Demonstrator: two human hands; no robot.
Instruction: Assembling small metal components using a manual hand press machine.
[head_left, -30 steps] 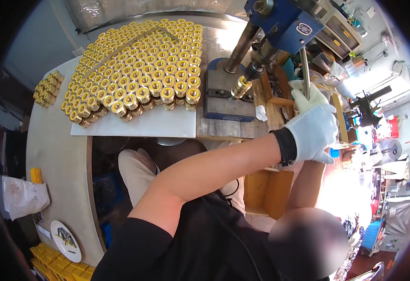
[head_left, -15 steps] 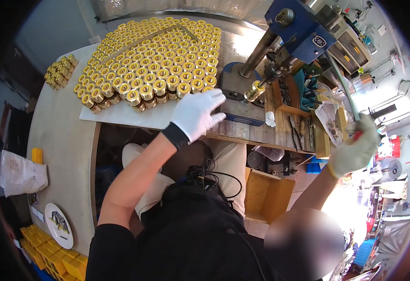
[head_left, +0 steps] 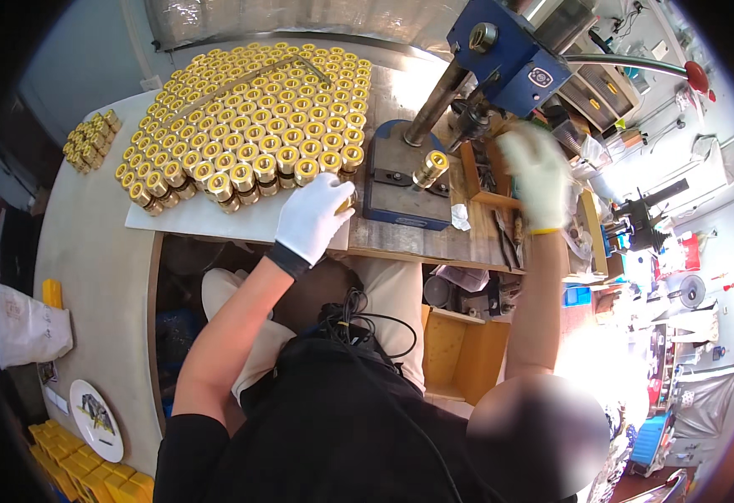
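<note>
At the near edge of a large block of brass fittings [head_left: 254, 134], my white-gloved left hand [head_left: 312, 218] is closed around a single brass fitting [head_left: 348, 203], mostly hidden by the fingers. One more brass fitting [head_left: 431, 169] stands on the base of a blue hand press [head_left: 407, 197], below the ram [head_left: 470, 126] and apart from it. My right hand [head_left: 539, 178], also gloved, is in the air just right of the press and off its lever. Motion blurs its fingers. The lever's red knob [head_left: 697, 77] is up at the far right.
A thin metal strip [head_left: 241, 84] lies across the fittings. Pliers [head_left: 503, 239] and a wooden tray [head_left: 488, 176] sit right of the press. A smaller cluster of fittings [head_left: 92, 141], a white bag [head_left: 28, 325] and a white plate [head_left: 82, 394] are at left.
My right hand has let go of the lever and moved left toward the press; the lever has swung up. The left hand has moved from beside the press to the fittings and closed on one.
</note>
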